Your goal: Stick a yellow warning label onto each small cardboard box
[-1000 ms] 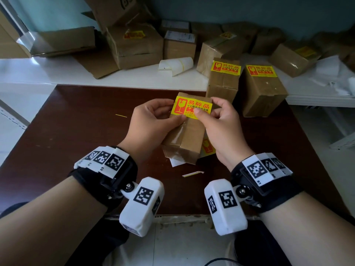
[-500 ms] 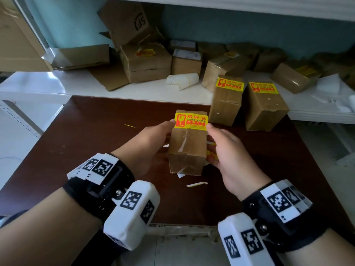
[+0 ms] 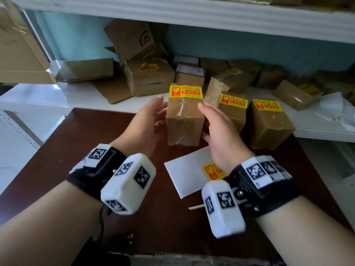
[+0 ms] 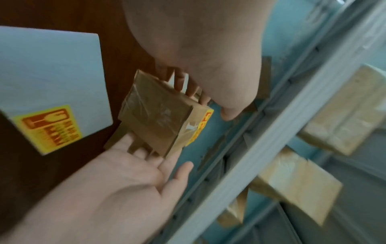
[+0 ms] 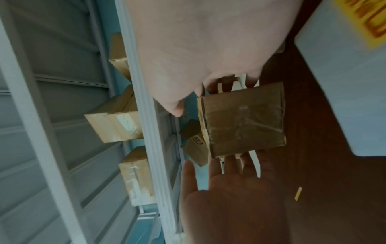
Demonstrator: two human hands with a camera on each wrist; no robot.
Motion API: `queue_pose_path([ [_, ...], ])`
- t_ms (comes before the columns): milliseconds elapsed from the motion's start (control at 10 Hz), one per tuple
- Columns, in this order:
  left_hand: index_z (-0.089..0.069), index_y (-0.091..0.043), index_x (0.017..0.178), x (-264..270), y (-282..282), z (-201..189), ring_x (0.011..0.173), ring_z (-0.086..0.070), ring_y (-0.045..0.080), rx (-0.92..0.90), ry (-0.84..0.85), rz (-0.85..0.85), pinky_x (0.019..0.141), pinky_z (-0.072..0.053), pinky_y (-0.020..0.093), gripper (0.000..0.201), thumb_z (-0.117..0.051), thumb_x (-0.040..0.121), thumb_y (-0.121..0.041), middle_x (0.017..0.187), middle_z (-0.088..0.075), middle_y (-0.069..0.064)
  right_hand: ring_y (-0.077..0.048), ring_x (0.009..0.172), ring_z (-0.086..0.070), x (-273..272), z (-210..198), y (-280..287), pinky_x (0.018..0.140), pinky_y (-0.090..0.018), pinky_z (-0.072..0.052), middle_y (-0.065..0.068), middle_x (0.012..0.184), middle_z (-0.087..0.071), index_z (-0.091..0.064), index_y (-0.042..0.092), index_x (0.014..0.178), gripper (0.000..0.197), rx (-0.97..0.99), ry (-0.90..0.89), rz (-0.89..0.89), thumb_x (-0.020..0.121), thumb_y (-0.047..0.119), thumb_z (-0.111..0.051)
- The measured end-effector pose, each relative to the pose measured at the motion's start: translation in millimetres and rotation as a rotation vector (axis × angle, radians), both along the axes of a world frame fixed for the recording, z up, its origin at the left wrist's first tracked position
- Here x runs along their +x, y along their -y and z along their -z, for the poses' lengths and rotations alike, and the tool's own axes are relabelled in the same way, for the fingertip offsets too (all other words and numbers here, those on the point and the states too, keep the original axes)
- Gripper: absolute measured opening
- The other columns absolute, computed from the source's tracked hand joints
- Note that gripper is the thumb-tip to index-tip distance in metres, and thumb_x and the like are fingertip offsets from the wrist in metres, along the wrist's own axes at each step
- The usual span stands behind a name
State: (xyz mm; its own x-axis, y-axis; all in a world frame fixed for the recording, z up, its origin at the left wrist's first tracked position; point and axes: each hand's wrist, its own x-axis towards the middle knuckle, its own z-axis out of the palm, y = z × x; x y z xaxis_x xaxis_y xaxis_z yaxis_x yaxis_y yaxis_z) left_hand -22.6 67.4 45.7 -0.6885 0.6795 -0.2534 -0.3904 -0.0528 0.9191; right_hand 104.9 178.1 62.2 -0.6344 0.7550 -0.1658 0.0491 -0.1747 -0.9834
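Brown cardboard, wrapped in glossy clear tape that wrinkles at the seams, makes up the small box [image 3: 185, 121] held upright between both hands above the far part of the tabletop [image 3: 57, 166]. A yellow warning label [image 3: 186, 91] with red print and a wine-glass symbol lies across its top edge and folds a little over the front. The left hand [image 3: 146, 123] has its fingers straight and spread, fingertips against the box's left face, thumb lifted free beside the label. The right hand [image 3: 217, 135] mirrors it, flat and fairly wide, fingers along the right face, thumb near the box's lower corner. Neither hand curls round the box; it sits pressed between the two flat sets of fingers.

Just right of the box stand two more labelled boxes [image 3: 269, 121], side by side at the tabletop's back edge, close enough that the right hand has little room on that side. To the left the dark reddish-brown tabletop is bare and smooth, with free space. Below the hands lies a white backing sheet [image 3: 184, 171], flat and rectangular, carrying one more yellow label [image 3: 211, 170] near its right end; a thin paper strip [image 3: 196, 207] lies near its lower corner.

Behind the tabletop a white ledge [image 3: 76, 96] holds a loose heap of other cardboard boxes [image 3: 149, 77], some labelled, some open, against a pale blue wall. A white shelf [image 3: 192, 14] runs overhead, close above the heap
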Motion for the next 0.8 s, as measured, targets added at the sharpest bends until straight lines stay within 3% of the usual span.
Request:
queue_pose_path([
  [100, -0.074, -0.02, 0.14, -24, -15, 9, 0.118, -0.065, 0.022, 0.013, 0.002, 0.001, 0.107, -0.053, 0.043, 0.048, -0.051, 0.111, -0.049, 0.141, -0.075, 0.004, -0.017, 0.138, -0.061, -29, 7, -15, 0.123, -0.052, -0.044, 0.009, 0.147, -0.068, -0.061, 0.034, 0.152, 0.07, 0.021, 0.035, -0.01, 0.087, 0.06, -0.067],
  [200, -0.074, -0.019, 0.134, -40, -28, 21, 0.116, -0.066, 0.021, 0.009, 0.013, 0.049, 0.102, -0.052, 0.04, 0.043, -0.051, 0.111, -0.046, 0.131, -0.077, -0.002, -0.018, 0.134, -0.065, -50, 28, -29, 0.121, -0.051, -0.048, 0.006, 0.144, -0.071, -0.062, 0.03, 0.151, 0.064, 0.005, 0.064, 0.007, 0.093, 0.058, -0.067],
  [300, -0.073, -0.017, 0.139, -45, -38, 42, 0.11, -0.065, 0.019, -0.021, 0.027, 0.108, 0.099, -0.049, 0.036, 0.044, -0.053, 0.11, -0.044, 0.129, -0.077, 0.002, -0.017, 0.124, -0.07, -54, 48, -38, 0.107, -0.04, -0.055, 0.006, 0.133, -0.075, -0.067, 0.032, 0.132, 0.028, -0.001, 0.099, 0.012, 0.107, 0.046, -0.064],
  [400, -0.071, -0.021, 0.144, -44, -33, 57, 0.132, -0.062, 0.021, -0.081, 0.024, 0.151, 0.115, -0.039, 0.041, 0.052, -0.061, 0.102, -0.05, 0.143, -0.074, 0.001, -0.016, 0.119, -0.072, -51, 65, -40, 0.103, -0.037, -0.056, 0.007, 0.127, -0.078, -0.071, 0.032, 0.125, 0.018, 0.007, 0.117, 0.014, 0.112, 0.037, -0.06],
  [500, -0.071, -0.026, 0.143, -46, -24, 59, 0.146, -0.056, 0.019, -0.115, 0.007, 0.179, 0.129, -0.028, 0.044, 0.062, -0.063, 0.092, -0.06, 0.143, -0.074, -0.007, -0.016, 0.122, -0.069, -47, 63, -35, 0.113, -0.04, -0.05, 0.007, 0.133, -0.074, -0.065, 0.027, 0.145, 0.037, 0.035, 0.143, -0.002, 0.111, 0.04, -0.06],
  [600, -0.068, -0.025, 0.146, -49, -12, 60, 0.15, -0.054, 0.022, -0.122, -0.012, 0.178, 0.128, -0.027, 0.044, 0.059, -0.065, 0.1, -0.061, 0.147, -0.071, -0.003, -0.013, 0.126, -0.063, -35, 51, -28, 0.109, -0.034, -0.043, 0.006, 0.143, -0.066, -0.057, 0.022, 0.156, 0.047, 0.057, 0.17, -0.029, 0.112, 0.039, -0.06],
  [700, -0.065, -0.021, 0.149, -38, -1, 42, 0.148, -0.056, 0.035, -0.073, -0.084, 0.108, 0.124, -0.037, 0.044, 0.077, -0.074, 0.087, -0.066, 0.151, -0.067, 0.013, -0.015, 0.138, -0.058, -17, 25, -19, 0.119, -0.037, -0.043, 0.003, 0.148, -0.064, -0.059, 0.02, 0.155, 0.047, 0.064, 0.174, -0.068, 0.111, 0.038, -0.062],
  [800, -0.066, -0.025, 0.148, -22, 12, 23, 0.147, -0.055, 0.018, -0.002, -0.194, -0.131, 0.129, -0.036, 0.04, 0.061, -0.077, 0.093, -0.049, 0.149, -0.068, 0.0, -0.011, 0.127, -0.057, 4, 2, -14, 0.114, -0.033, -0.042, 0.01, 0.134, -0.065, -0.064, 0.022, 0.148, 0.04, 0.082, 0.184, -0.094, 0.111, 0.037, -0.063],
])
